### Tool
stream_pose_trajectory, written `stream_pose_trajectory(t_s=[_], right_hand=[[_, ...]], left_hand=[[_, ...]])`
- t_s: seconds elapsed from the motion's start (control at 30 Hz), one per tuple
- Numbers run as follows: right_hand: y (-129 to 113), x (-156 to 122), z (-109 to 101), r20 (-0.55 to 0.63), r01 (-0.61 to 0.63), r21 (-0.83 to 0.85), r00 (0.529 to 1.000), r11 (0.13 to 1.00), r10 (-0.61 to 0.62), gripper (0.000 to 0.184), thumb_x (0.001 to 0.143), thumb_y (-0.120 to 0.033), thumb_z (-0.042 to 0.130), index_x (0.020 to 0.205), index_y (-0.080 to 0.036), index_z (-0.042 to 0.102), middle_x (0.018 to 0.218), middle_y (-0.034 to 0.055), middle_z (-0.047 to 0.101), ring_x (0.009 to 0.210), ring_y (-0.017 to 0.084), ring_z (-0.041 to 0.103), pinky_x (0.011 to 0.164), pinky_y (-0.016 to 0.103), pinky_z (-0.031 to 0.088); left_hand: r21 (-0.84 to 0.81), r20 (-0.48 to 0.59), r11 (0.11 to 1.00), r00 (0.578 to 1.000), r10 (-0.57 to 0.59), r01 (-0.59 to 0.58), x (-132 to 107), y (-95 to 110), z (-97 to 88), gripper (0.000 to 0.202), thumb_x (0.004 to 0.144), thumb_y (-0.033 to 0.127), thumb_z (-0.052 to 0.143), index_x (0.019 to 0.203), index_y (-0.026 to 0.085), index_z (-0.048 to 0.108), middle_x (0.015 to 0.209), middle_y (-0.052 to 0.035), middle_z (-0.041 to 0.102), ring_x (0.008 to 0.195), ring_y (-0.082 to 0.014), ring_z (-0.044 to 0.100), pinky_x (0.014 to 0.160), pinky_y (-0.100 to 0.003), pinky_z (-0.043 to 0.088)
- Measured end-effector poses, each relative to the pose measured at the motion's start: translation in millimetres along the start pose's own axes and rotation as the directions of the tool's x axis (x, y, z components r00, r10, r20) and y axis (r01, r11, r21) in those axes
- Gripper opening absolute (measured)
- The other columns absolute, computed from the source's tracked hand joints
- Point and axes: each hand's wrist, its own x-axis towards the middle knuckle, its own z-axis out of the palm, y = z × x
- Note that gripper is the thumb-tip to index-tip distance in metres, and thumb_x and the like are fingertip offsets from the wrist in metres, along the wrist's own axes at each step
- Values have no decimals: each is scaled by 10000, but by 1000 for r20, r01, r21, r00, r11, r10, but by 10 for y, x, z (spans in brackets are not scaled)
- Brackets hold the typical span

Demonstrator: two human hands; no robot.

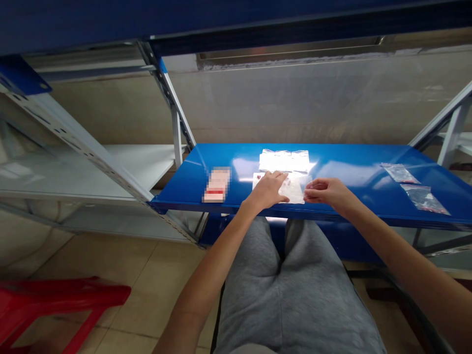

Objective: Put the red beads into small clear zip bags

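On the blue shelf lies a white sheet with a few small dark red bits on it, near the shelf's front edge. My left hand rests over the sheet with its fingers spread and covers part of it. At the sheet's right edge is my right hand, thumb and fingers pinched together. Something small and clear may be between those fingertips, but it is too small to make out. Just behind the sheet lie white packets, bright with glare.
Two clear zip bags with reddish contents lie on the right of the blue shelf. A pale pinkish card with a red band, blurred out, lies at the left. Metal posts flank the shelf. A red stool stands lower left.
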Motion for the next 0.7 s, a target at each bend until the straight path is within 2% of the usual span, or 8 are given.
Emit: stream_pose_trajectory(t_s=[0.13, 0.23, 0.47, 0.7], right_hand=[[-230, 88, 22, 19, -20, -157, 1000, 987, 23, 282, 584, -227, 951, 689, -149, 701, 640, 63, 731, 609, 193, 732, 598, 256, 637], [-380, 129, 74, 30, -15, -257, 999, 966, 23, 245, 605, -179, 931, 681, -146, 701, 644, 67, 736, 589, 194, 731, 580, 258, 639], [-671, 172, 253, 48, 19, -410, 999, 912, 1, 227, 639, -160, 914, 695, -140, 695, 654, 82, 745, 606, 221, 754, 577, 268, 644], [-820, 266, 401, 88, 68, -635, 996, 769, -16, 124, 697, -125, 829, 665, -156, 714, 632, 59, 753, 606, 227, 760, 591, 268, 626]], left_hand=[[21, -11, 999, 1000, -29, 30, -26, -56, 90, 739, 798, 386, 821, 1431, 126, 543, 1383, -146, 624, 1274, -311, 545, 1103, -416, 428], [7, -38, 999, 998, -50, 50, -41, -102, 131, 694, 810, 421, 805, 1413, 171, 570, 1352, -121, 640, 1235, -305, 556, 1081, -424, 436], [-10, -90, 993, 989, -117, 116, -47, -141, 194, 684, 768, 500, 826, 1350, 194, 639, 1307, -125, 595, 1191, -299, 538, 1037, -407, 457], [-3, -106, 986, 980, -166, 167, -37, -167, 248, 686, 734, 559, 829, 1310, 227, 660, 1180, -107, 572, 1110, -290, 545, 1003, -415, 470]])
